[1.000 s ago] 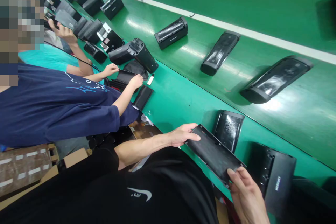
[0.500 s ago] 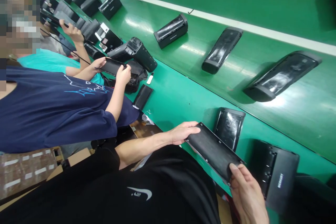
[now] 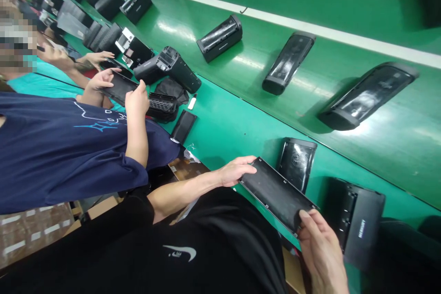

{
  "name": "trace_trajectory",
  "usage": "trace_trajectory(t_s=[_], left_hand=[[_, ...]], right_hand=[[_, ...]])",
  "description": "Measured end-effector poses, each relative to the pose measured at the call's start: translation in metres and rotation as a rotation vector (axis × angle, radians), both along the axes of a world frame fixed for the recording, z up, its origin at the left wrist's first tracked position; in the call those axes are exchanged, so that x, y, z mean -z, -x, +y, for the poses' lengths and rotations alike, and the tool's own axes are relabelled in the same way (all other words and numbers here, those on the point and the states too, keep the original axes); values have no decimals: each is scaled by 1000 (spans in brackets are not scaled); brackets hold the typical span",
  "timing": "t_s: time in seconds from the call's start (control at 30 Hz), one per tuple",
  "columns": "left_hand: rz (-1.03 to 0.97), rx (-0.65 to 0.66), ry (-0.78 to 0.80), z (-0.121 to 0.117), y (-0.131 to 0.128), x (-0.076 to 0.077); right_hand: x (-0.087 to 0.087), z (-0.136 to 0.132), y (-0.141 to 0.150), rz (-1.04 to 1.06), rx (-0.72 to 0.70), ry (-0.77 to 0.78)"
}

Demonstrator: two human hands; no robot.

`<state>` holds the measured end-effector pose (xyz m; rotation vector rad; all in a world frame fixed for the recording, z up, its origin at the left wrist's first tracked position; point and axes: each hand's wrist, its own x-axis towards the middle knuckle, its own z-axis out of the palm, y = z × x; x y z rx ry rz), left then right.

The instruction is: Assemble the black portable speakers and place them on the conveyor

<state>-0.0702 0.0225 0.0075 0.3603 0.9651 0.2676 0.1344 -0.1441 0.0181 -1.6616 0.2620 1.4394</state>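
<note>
A long black cover panel (image 3: pixel 277 195), with small clips along its edges, is held at both ends above the near edge of the green bench. My left hand (image 3: pixel 237 171) grips its far-left end, thumb on top and fingers underneath. At the opposite end, my right hand (image 3: pixel 320 243) pinches a corner between thumb and fingers. Just behind the panel, a black speaker (image 3: pixel 296 163) with a glossy front lies on the bench. Close to my right hand is another speaker (image 3: pixel 363 225), marked with white lettering.
A co-worker in a navy shirt (image 3: pixel 69 147) handles a similar dark panel (image 3: pixel 119 87) to the left. Several speakers, including one large black speaker (image 3: pixel 368 96), lie along the green line surface (image 3: pixel 255 73). A small dark panel (image 3: pixel 184 126) rests on the bench.
The view has shifted slightly, and my grip on the panel looks the same. The co-worker's hands and panel have moved left.
</note>
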Motion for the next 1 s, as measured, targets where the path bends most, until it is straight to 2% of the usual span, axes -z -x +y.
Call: trace_trajectory(t_s=[0.33, 0.5, 0.87, 1.0], left_hand=[[40, -1, -61, -1, 2, 2], [-22, 7, -75, 0, 5, 3], [-66, 23, -125, -1, 5, 12], [-84, 15, -93, 0, 4, 12]], right_hand=[[2, -4, 0, -28, 4, -44], [4, -6, 2, -89, 17, -36], [12, -16, -1, -159, -114, -81], [17, -18, -4, -140, -109, -42]])
